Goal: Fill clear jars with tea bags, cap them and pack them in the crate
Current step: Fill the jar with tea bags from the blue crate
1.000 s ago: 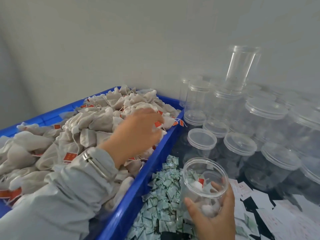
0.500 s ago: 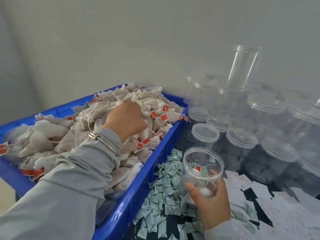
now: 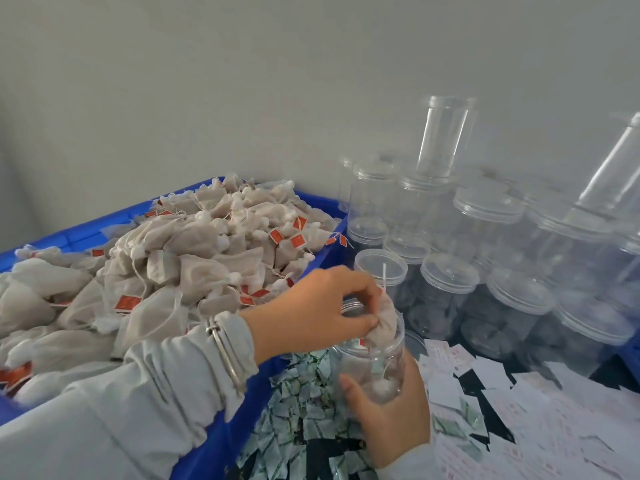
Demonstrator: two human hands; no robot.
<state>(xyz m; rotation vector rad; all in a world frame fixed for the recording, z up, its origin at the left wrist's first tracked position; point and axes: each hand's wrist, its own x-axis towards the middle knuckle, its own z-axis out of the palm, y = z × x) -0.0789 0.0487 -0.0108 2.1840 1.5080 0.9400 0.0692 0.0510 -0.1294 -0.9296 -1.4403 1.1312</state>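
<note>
Your left hand (image 3: 311, 306) pinches a tea bag (image 3: 382, 322) at the jar (image 3: 372, 362) your right hand (image 3: 388, 414) grips — feed it straight down, string included

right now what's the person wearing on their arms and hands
Both hands are bare, with no gloves. The left arm wears a light grey long sleeve, gathered in folds at the cuff, with a plain silver metal bangle over it at the wrist. The right hand shows only a sliver of the same light grey cuff at the bottom edge.

A dark worktop (image 3: 465, 377) carries a blue crate (image 3: 221, 441) at left. Capped clear jars (image 3: 519, 306) crowd the far right. Green packets (image 3: 294, 403) and white slips (image 3: 571, 420) litter the near side.
</note>
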